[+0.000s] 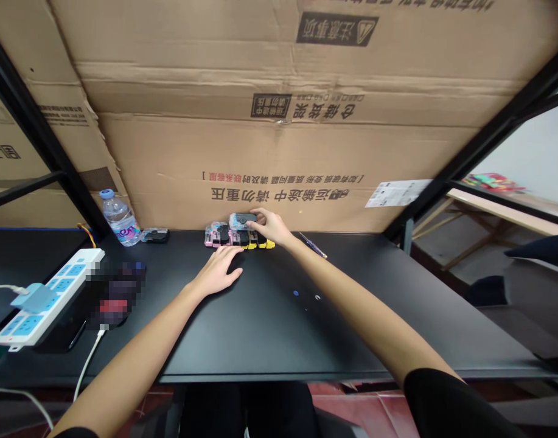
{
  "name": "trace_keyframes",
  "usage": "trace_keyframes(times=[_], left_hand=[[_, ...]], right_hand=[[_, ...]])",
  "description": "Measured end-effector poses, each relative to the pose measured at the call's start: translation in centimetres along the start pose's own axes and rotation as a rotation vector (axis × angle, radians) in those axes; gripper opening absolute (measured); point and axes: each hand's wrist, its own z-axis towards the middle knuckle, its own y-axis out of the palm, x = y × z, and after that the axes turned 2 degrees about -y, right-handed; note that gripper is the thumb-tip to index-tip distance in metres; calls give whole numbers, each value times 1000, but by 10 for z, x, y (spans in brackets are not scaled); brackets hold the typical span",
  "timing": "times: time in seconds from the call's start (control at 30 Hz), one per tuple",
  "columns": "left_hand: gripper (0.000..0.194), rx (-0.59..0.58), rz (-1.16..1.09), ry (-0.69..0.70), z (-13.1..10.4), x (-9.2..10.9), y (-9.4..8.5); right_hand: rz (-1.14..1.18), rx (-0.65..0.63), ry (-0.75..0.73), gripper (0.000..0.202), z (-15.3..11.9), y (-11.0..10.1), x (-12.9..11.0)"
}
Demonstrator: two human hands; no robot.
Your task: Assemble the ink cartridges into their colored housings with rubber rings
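Observation:
My right hand [270, 226] grips a small blue-and-dark device [242, 221] between thumb and fingers, over the back of a row of similar devices. That row, with pink parts [209, 236] on the left and yellow parts [269, 244] on the right, stands near the cardboard at the back of the black table [260, 340]. My left hand [219, 271] rests with spread fingers on the table, its fingertips at the front edge of the row. Whether those fingertips touch the devices is hard to tell.
At the back left are a water bottle [121, 218] and another small device [155, 235]. A power strip [55, 295] and a phone with a cable [117, 298] lie at left. A screwdriver [313, 245] lies right of the row; a blue bit [296, 293] lies mid-table.

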Motion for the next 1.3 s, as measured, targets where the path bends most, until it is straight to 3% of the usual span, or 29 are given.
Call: trace_keyframes(times=[0.13, 0.27, 0.37, 0.47, 0.53, 0.63, 0.7, 0.77, 0.83, 0.93, 1.3], left_hand=[[58, -27, -12, -7, 1, 1, -1], [58, -41, 4, -35, 4, 1, -5], [56, -49, 40, -54, 4, 4, -6], [49, -20, 64, -18, 4, 9, -7], [39, 61, 81, 15, 4, 12, -9], [27, 283, 147, -32, 4, 9, -16], [29, 439, 230, -172, 4, 0, -20], [45, 488, 326, -358, 3, -13, -23], [63, 405, 374, -483, 1, -26, -23], [71, 288, 385, -501, 0, -37, -19], [70, 180, 551, -523, -2, -34, -22]], right_hand=[[-33, 130, -25, 39, -18, -9, 7], [-50, 159, 3, 41, -65, -14, 11], [-47, 141, 78, 53, -99, -11, 13], [-34, 102, 130, 65, -114, -7, 16], [-29, 66, 127, 69, -116, -6, 19], [-59, 36, 112, 71, -115, -6, 24], [-113, 26, 128, 72, -116, -8, 26], [-160, 7, 155, 71, -118, -10, 24], [-173, -26, 162, 69, -119, -11, 20], [-167, -55, 140, 68, -118, -13, 13], [-273, -70, 168, 74, -118, -10, 20]])
